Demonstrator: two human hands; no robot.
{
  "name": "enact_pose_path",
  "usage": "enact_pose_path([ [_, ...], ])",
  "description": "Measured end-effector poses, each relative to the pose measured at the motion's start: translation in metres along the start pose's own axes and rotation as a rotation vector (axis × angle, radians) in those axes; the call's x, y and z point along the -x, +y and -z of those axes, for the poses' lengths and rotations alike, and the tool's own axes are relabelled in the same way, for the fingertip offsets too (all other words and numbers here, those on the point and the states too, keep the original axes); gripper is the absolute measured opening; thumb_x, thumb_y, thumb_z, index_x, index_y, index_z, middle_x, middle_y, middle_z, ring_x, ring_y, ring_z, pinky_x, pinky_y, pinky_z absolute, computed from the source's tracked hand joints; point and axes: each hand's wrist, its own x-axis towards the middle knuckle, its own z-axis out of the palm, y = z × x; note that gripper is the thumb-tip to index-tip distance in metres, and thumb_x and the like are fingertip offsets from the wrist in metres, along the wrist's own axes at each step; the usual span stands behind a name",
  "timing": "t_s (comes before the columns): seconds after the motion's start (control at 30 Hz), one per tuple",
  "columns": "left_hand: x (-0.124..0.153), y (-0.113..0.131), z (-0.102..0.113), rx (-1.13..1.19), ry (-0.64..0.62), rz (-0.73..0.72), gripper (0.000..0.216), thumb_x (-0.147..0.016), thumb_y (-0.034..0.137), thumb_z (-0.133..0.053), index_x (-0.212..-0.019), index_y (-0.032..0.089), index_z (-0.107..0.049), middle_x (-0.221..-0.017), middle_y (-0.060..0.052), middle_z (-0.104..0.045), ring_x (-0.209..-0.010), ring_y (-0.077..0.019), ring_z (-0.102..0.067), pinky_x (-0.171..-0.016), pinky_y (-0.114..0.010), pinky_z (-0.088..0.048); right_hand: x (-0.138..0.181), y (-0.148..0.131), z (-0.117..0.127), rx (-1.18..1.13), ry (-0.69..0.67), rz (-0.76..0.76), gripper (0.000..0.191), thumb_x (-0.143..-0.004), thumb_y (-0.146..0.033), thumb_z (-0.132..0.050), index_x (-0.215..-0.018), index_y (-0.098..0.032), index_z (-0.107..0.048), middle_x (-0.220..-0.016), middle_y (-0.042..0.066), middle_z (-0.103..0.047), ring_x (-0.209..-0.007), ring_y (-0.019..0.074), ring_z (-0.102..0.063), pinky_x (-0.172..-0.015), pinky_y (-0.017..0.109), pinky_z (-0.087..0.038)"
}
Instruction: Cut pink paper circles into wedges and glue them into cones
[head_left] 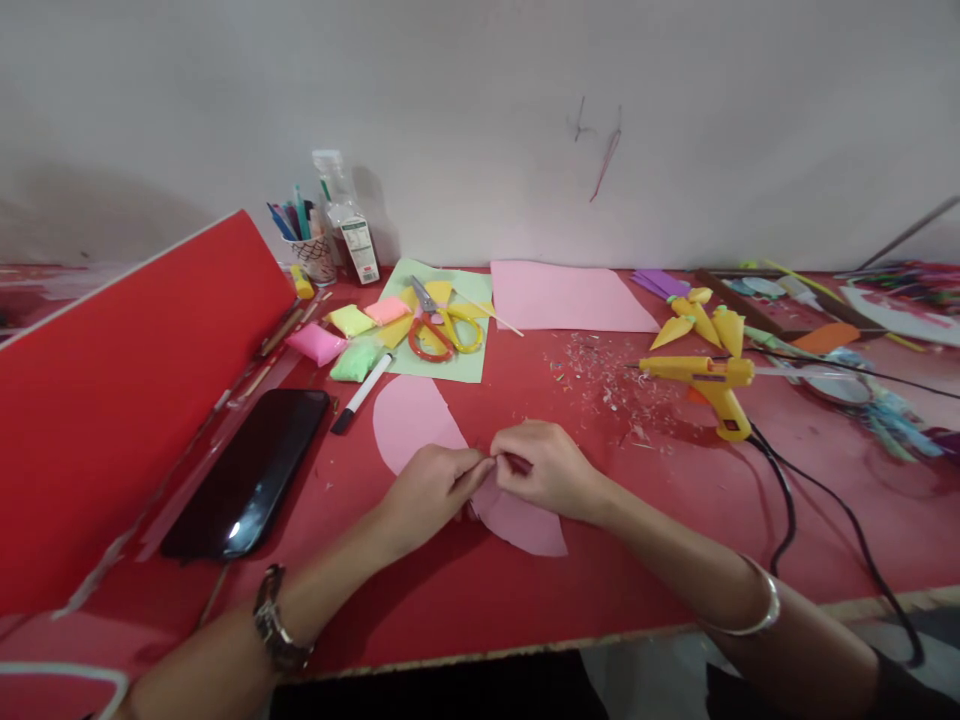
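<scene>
My left hand [433, 488] and my right hand [545, 467] meet near the middle of the red table [465, 590]. Both pinch the middle of a curved pink paper cutout [409, 420]. The paper is gathered between the fingertips; one rounded lobe spreads to the upper left, another [525, 525] lies below my right hand. A watch sits on my left wrist and a silver bangle on my right.
A yellow glue gun [709, 385] with a black cord stands at the right. Scissors [439, 325] lie on green paper, beside clay packets [352, 335] and a marker [362, 393]. A black phone [251, 475] and a red board [112, 400] are at left. Pink sheet [566, 297] behind.
</scene>
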Motion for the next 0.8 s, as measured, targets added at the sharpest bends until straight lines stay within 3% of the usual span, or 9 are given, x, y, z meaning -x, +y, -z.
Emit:
enact_pose_path([
  [0.33,-0.001,-0.008,0.023,0.043,0.056,0.031,0.039,-0.084,0.037,-0.034,-0.049,0.019,-0.038,-0.041,0.004,-0.047,-0.041,-0.0096,-0.048,-0.045,-0.02,-0.034,-0.002,0.015,0.017,-0.045,0.063,-0.211,0.01,-0.062,-0.015,-0.04,-0.053,-0.019,-0.038,-0.05,-0.003,-0.041,-0.048,0.0082,-0.034,-0.049,0.021,-0.025],
  [0.5,0.0,-0.01,0.028,0.137,0.114,0.096,0.037,-0.082,0.038,-0.034,-0.049,0.019,-0.037,-0.043,0.004,-0.045,-0.043,-0.0098,-0.044,-0.042,-0.02,-0.034,-0.003,0.015,0.025,-0.277,0.199,-0.333,0.014,-0.073,-0.021,-0.035,-0.059,-0.02,-0.037,-0.053,-0.003,-0.041,-0.048,0.0091,-0.037,-0.048,0.022,-0.028],
  [0.63,-0.001,-0.01,0.027,0.029,0.187,0.016,0.038,-0.083,0.036,-0.033,-0.05,0.018,-0.041,-0.048,0.002,-0.047,-0.049,-0.0109,-0.045,-0.046,-0.021,-0.034,-0.005,0.01,0.02,-0.388,0.013,-0.291,0.024,-0.08,-0.031,-0.035,-0.058,-0.02,-0.032,-0.053,-0.004,-0.035,-0.049,0.0088,-0.034,-0.047,0.021,-0.027],
  [0.73,-0.004,-0.01,0.023,-0.192,0.278,-0.127,0.027,-0.083,0.033,-0.04,-0.069,0.017,-0.056,-0.065,-0.001,-0.06,-0.064,-0.0152,-0.053,-0.058,-0.025,-0.038,-0.005,0.006,0.013,-0.344,-0.082,-0.237,0.03,-0.082,-0.031,-0.035,-0.055,-0.02,-0.027,-0.051,-0.005,-0.03,-0.048,0.008,-0.03,-0.047,0.021,-0.025],
  [0.8,-0.005,-0.008,0.019,-0.342,0.285,-0.233,0.02,-0.082,0.028,-0.043,-0.08,0.017,-0.059,-0.073,-0.003,-0.065,-0.071,-0.0171,-0.055,-0.066,-0.029,-0.039,-0.004,0.003,0.009,-0.357,-0.125,-0.177,0.028,-0.083,-0.031,-0.035,-0.057,-0.02,-0.032,-0.053,-0.004,-0.035,-0.05,0.0081,-0.033,-0.049,0.021,-0.026],
])
